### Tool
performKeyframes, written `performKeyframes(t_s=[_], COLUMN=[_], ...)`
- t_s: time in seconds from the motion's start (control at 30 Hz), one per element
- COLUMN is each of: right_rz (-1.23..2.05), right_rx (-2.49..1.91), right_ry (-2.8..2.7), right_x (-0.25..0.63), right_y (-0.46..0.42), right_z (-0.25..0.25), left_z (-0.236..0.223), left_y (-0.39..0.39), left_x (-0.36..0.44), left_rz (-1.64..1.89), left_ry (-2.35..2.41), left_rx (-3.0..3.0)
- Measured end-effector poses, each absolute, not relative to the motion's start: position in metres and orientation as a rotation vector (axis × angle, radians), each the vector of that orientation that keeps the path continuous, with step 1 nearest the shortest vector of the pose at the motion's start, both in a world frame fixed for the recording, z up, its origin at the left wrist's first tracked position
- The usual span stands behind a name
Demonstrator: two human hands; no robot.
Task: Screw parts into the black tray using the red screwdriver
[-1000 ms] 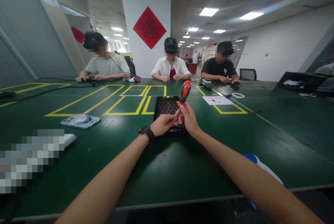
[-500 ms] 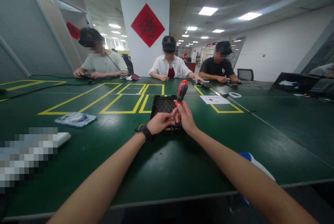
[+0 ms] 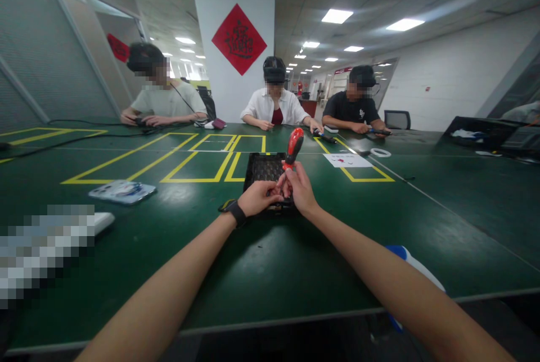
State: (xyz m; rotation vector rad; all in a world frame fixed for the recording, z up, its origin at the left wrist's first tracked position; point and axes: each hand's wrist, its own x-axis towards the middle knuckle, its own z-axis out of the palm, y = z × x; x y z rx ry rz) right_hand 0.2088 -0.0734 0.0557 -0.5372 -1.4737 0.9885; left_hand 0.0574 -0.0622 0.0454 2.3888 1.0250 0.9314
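Observation:
A screwdriver (image 3: 294, 148) with a red and black handle stands almost upright, its handle on top and tilted slightly right. My right hand (image 3: 302, 192) is closed around its lower part, fingers on the shaft and handle base. Beside the shaft, my left hand (image 3: 258, 198) is pinched shut close to the tip; whatever its fingertips hold is too small or hidden to name. Both hands are over the near end of an open black plastic case (image 3: 250, 172) with a patterned inside. The tip and the case's near right part are largely covered by my fingers.
On the green table (image 3: 211, 272), a pale blue phone-like item (image 3: 122, 191) lies left and a blurred-out white object (image 3: 46, 249) nearer. A paper sheet (image 3: 348, 160) and white ring (image 3: 380, 153) lie right; a blue-and-white object (image 3: 415, 266) is by my right forearm. Three people sit opposite.
Hardly anything differs: the screwdriver and both hands stay in place over the black case, with only a slight shift of the handle. The view has tipped very slightly.

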Motion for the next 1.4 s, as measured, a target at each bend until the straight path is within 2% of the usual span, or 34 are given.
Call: performKeyframes(t_s=[0.23,0.37,0.67,0.83,0.97,1.07,1.17,1.3,1.4], right_rz=[0.982,0.953,0.961,0.922,0.860,0.676,0.456,0.517,0.489], right_rx=[-0.554,-0.569,-0.537,-0.466,-0.484,-0.696,-1.378,-1.679,-1.835], right_ry=[-1.478,-1.473,-1.452,-1.413,-1.435,-1.404,-1.415,-1.587,-1.693], right_x=[0.209,0.208,0.207,0.196,0.198,0.218,0.242,0.251,0.238], right_y=[-0.075,-0.079,-0.080,-0.096,-0.092,-0.069,-0.041,-0.020,-0.011], right_z=[0.055,0.058,0.058,0.080,0.096,0.089,0.069,0.049,0.050], left_z=[0.051,0.049,0.051,0.073,0.087,0.085,0.073,0.049,0.036], left_y=[-0.067,-0.065,-0.067,-0.088,-0.090,-0.077,-0.060,-0.043,-0.038], left_x=[0.057,0.058,0.057,0.058,0.047,0.028,0.005,-0.019,-0.023], left_rz=[0.879,0.931,0.891,1.000,1.074,1.051,0.855,0.447,0.313], left_ry=[0.851,0.946,1.065,1.246,1.565,2.009,2.423,2.434,2.396], left_rx=[2.331,2.289,2.669,3.020,3.051,2.811,2.354,2.093,2.044])
